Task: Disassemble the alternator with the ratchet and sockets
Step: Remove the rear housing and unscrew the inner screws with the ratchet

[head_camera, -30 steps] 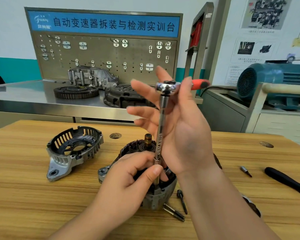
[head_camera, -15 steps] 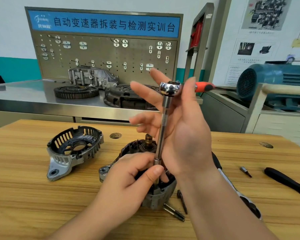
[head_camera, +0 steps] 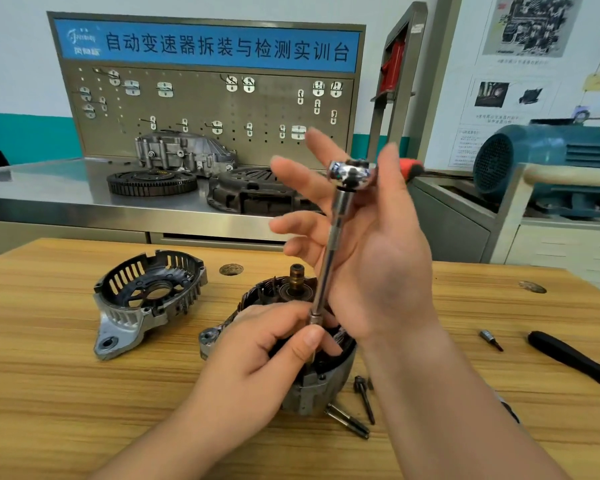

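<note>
Our left hand (head_camera: 264, 351) pinches the foot of the extension bar (head_camera: 329, 258) just above the alternator (head_camera: 312, 389). Our right hand (head_camera: 378, 265) is spread, with the ratchet (head_camera: 352, 173) between thumb and fingers.

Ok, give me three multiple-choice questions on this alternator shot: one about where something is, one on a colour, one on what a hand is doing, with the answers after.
1. Where does the removed end cover lie?
A) on the wooden table, left of the alternator
B) stacked on top of the alternator
C) held up in the air

2. What colour is the handle of the ratchet?
A) green
B) red
C) yellow

3. What is the left hand doing?
A) lying flat on the table
B) spread open in the air
C) pinching the lower end of the extension bar

Answers:
1 A, the cover rests on the wood beside the alternator.
2 B, a red grip pokes out past the right hand.
3 C, it grips the bar just above the alternator.
</note>
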A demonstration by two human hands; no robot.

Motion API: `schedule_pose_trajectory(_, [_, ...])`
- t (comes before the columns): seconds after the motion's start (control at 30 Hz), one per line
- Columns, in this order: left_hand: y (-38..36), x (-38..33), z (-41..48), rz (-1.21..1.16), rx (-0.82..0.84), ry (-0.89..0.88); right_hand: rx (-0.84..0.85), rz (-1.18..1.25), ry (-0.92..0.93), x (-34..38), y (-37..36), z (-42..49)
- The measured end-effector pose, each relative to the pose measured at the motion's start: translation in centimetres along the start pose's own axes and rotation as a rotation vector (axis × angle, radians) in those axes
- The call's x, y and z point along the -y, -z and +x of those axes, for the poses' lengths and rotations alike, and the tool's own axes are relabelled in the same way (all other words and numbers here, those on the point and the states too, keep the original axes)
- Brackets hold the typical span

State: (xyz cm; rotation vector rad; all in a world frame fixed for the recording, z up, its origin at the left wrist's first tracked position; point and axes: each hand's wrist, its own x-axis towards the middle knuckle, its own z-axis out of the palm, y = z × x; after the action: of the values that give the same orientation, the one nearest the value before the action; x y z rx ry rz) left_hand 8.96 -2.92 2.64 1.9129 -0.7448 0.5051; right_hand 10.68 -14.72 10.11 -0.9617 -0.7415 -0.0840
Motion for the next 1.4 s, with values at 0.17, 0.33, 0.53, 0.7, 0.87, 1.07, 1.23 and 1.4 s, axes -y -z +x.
schedule_pose_trajectory(0.17, [-0.06, 0.21, 0.02, -0.003, -0.026, 0.025, 0.077, -0.251, 0.275, 0.67, -0.59, 0.15])
schedule_pose_trajectory(0.33, [-0.06, 0.22, 0.03, -0.059, -0.044, 0.064, 0.061, -0.099, 0.166, 0.18, -0.56, 0.14])
schedule_pose_trajectory(0.53, [-0.06, 0.15, 0.12, -0.038, 0.001, 0.021, 0.004, -0.076, 0.044, -0.14, -0.31, 0.11])
schedule_pose_trajectory(0.7, [-0.01, 0.33, 0.04, -0.024, -0.033, 0.05, 0.004, -0.322, 0.294, -0.14, -0.54, -0.04])
schedule_pose_trajectory(0.87, [-0.03, 0.13, 0.15, -0.072, -0.008, 0.036, 0.055, -0.067, 0.121, -0.1, -0.55, -0.06])
schedule_pose_trajectory(1.07, [-0.05, 0.24, 0.09, -0.069, 0.0, 0.027, 0.007, -0.154, 0.123, -0.14, -0.32, 0.0])
schedule_pose_trajectory(1.23, [-0.07, 0.35, 0.01, -0.086, -0.029, 0.067, 0.043, -0.251, 0.285, 0.12, -0.6, -0.08])
schedule_pose_trajectory(1.4, [-0.19, 0.12, 0.08, -0.082, -0.008, 0.007, 0.015, -0.028, -0.008, 0.13, -0.46, -0.11])
